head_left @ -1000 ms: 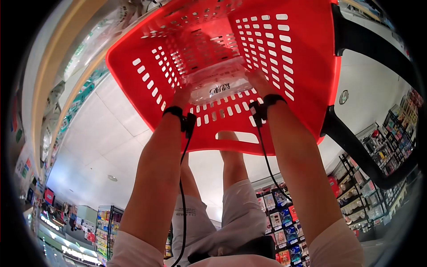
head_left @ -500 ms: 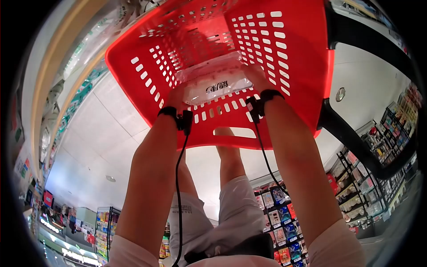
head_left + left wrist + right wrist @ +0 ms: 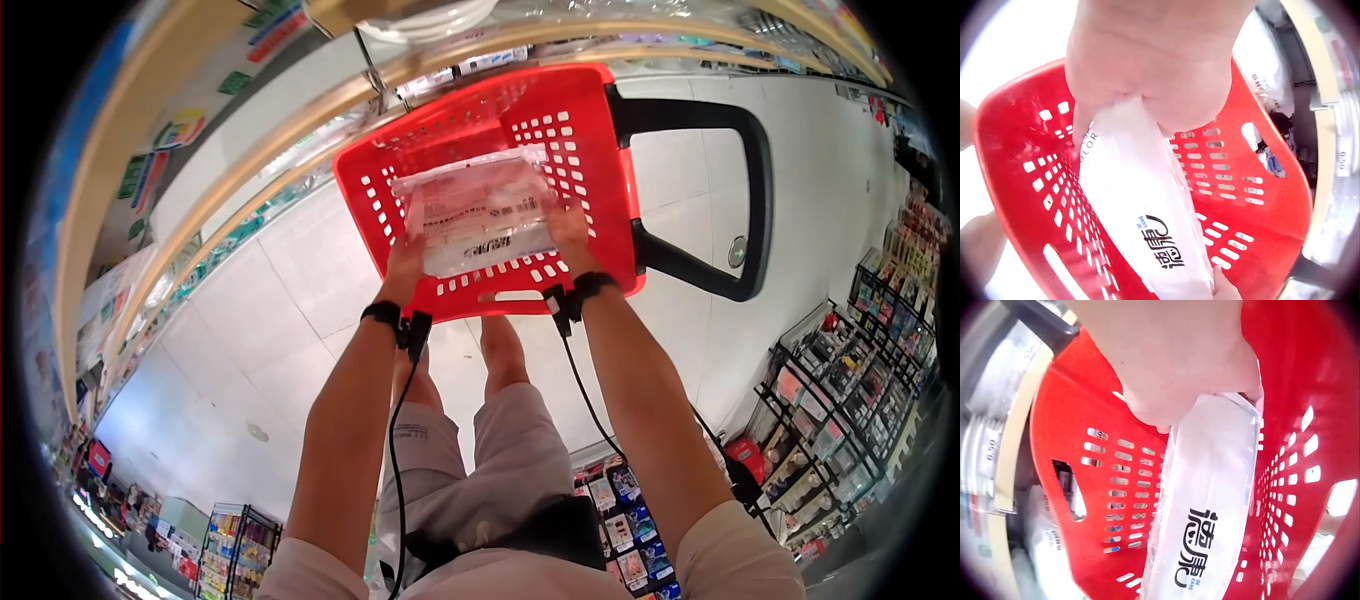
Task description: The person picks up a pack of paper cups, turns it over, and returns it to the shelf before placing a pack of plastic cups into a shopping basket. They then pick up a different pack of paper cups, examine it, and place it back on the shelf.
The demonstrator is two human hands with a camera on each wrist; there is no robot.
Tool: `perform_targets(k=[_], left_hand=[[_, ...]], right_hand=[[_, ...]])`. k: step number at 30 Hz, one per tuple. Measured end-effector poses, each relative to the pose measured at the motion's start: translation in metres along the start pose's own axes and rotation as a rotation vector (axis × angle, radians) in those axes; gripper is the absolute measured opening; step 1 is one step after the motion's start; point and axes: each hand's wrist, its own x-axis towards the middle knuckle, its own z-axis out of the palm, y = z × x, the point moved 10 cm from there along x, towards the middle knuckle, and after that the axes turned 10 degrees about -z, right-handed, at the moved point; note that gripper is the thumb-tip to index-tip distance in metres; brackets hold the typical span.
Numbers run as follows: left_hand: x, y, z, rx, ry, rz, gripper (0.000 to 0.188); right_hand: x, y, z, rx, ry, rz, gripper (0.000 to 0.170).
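Note:
A flat white and clear plastic package (image 3: 485, 215) with black lettering is between my two hands, inside the mouth of a red shopping basket (image 3: 612, 205). At its left end, my left hand (image 3: 405, 262) grips it. My right hand (image 3: 568, 235) holds the opposite end. Both wrist views show each hand wrapped over an end of the package (image 3: 1141, 200), thumb and fingers on either side of it. Most of the fingertips are hidden behind the plastic. The black "DE KANG" lettered side faces toward me.
The basket's black handle (image 3: 750, 200) sticks out to the right over the pale tiled floor (image 3: 290, 270). Wooden-edged shelves (image 3: 230, 175) with bagged goods run along the left and top. Racks of small packaged goods (image 3: 840, 400) stand at the right.
The basket looks smaller and lower, with more shelf showing above it. Both hands and the package, deeper in the basket before, now show more fully near its mouth, still gripped at both ends.

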Motion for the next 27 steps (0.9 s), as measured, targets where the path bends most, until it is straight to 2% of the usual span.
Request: perform_targets(k=[3, 6, 8, 10, 11, 12, 14, 18, 21, 23, 27], left_hand=[[-0.074, 0.027, -0.006, -0.235, -0.126, 0.150, 0.045], [-0.137, 0.043, -0.012, -0.250, -0.223, 0.188, 0.045], [-0.166, 0.039, -0.010, -0.279, -0.276, 0.214, 0.049], [-0.176, 0.023, -0.010, -0.282, -0.328, 0.226, 0.054], [-0.199, 0.025, -0.010, -0.265, -0.321, 0.171, 0.058], [-0.212, 0.019, -0.008, -0.291, -0.388, 0.113, 0.062], [-0.256, 0.028, -0.014, -0.327, -0.361, 0.075, 0.069], [-0.314, 0.051, -0.023, -0.306, -0.389, 0.294, 0.079], [-0.346, 0.066, -0.019, -0.398, -0.449, 0.335, 0.085], [-0.366, 0.078, -0.011, -0.310, -0.509, 0.368, 0.081], [-0.417, 0.099, -0.009, -0.111, -0.641, 0.452, 0.065]], right_hand=[[-0.026, -0.028, -0.017, 0.454, -0.217, -0.105, 0.062], [-0.059, -0.019, -0.039, 0.511, -0.317, 0.109, 0.047], [-0.078, -0.020, -0.050, 0.567, -0.380, 0.064, 0.049], [-0.112, -0.055, -0.084, 0.489, -0.494, -0.024, 0.059], [-0.135, -0.073, -0.109, 0.465, -0.438, -0.038, 0.065], [-0.155, -0.083, -0.130, 0.442, -0.381, -0.057, 0.071], [-0.176, -0.078, -0.136, 0.534, -0.439, -0.102, 0.081], [-0.213, -0.075, -0.168, 0.672, -0.366, -0.132, 0.077], [-0.235, -0.096, -0.203, 0.786, -0.258, -0.268, 0.063], [-0.248, -0.109, -0.228, 0.815, -0.219, -0.354, 0.055], [-0.267, -0.141, -0.279, 0.848, -0.204, -0.594, 0.058]])
